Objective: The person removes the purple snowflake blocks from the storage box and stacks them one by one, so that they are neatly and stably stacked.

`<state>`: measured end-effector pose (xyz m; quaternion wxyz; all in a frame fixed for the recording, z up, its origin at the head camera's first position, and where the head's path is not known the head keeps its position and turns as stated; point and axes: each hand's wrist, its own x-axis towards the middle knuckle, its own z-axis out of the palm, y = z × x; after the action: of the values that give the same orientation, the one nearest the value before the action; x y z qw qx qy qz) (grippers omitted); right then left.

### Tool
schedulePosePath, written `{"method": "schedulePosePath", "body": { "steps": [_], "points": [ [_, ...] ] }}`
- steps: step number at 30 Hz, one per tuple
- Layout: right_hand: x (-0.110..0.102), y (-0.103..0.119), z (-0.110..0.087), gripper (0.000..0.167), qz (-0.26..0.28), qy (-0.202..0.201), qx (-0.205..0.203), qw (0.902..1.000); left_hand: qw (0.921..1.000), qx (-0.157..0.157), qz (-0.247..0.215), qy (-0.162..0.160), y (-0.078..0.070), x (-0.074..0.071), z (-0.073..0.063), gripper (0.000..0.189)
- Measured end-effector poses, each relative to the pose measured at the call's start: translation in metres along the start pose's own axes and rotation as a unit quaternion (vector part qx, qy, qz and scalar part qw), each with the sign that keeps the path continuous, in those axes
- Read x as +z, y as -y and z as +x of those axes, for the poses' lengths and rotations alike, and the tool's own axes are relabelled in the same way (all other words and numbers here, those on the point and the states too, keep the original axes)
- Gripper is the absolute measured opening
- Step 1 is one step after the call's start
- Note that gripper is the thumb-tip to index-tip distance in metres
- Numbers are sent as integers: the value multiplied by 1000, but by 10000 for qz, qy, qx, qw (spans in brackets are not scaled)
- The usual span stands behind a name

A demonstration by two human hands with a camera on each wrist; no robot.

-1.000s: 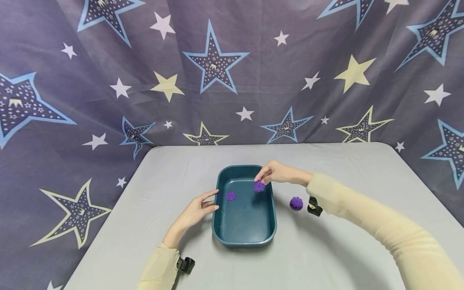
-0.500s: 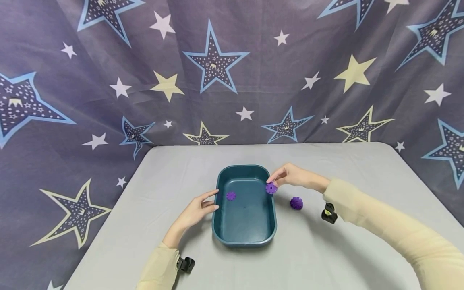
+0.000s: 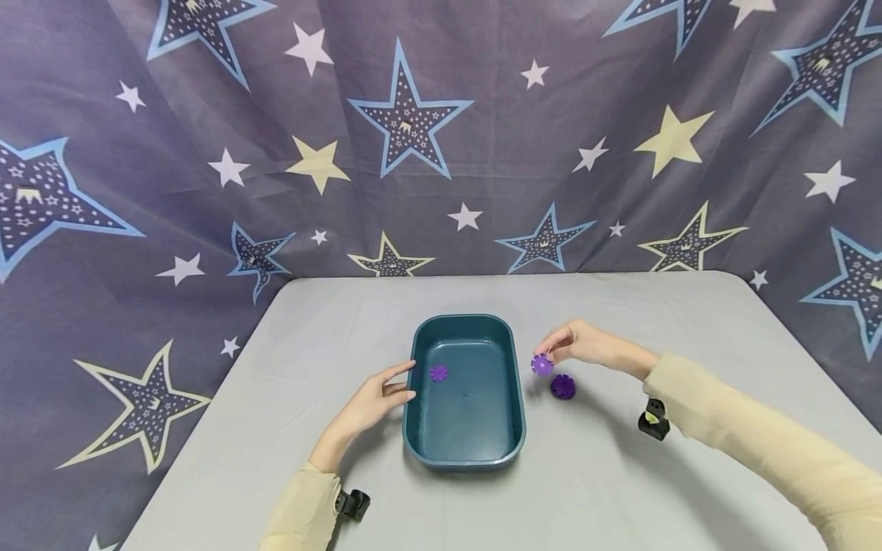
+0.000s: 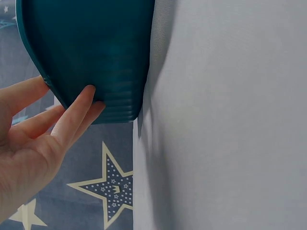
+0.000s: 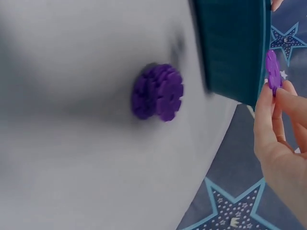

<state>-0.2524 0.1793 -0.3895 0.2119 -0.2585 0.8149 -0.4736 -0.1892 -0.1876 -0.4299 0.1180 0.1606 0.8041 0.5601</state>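
My right hand (image 3: 575, 342) pinches a purple notched plastic disc (image 3: 542, 364) between thumb and fingertips, held above the table to the right of the teal plastic box. In the right wrist view that disc (image 5: 273, 70) appears nearly edge-on. Just below it on the table sits a small clump of purple notched discs (image 5: 158, 92). My left hand (image 3: 368, 398) rests against the left side of the teal box (image 3: 465, 464), fairly straight fingers touching its outer wall and rim. Inside the box lies one purple disc (image 3: 439, 373), left of centre.
A grey-white cloth covers the table (image 3: 620, 490). Behind it hangs a dark curtain (image 3: 482, 184) with a star print. A black wrist mount (image 3: 653, 419) hangs beneath the right sleeve, another black mount (image 3: 354, 504) beside the left sleeve.
My right hand has moved right with the disc, from over the box's far right corner to beside the clump. The left hand, the box and the disc inside stay in place.
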Motion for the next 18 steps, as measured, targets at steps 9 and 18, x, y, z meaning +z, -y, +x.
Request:
{"method": "schedulePosePath", "body": {
  "steps": [9, 18],
  "points": [
    [-2, -14, -9, 23, -168, -137, 160, 9996, 10000, -18, 35, -22, 1, 0, 0, 54],
    [-3, -26, -15, 25, -61, -155, 223, 9996, 10000, 6, 83, -15, 1, -1, 0, 54]
  ]
}}
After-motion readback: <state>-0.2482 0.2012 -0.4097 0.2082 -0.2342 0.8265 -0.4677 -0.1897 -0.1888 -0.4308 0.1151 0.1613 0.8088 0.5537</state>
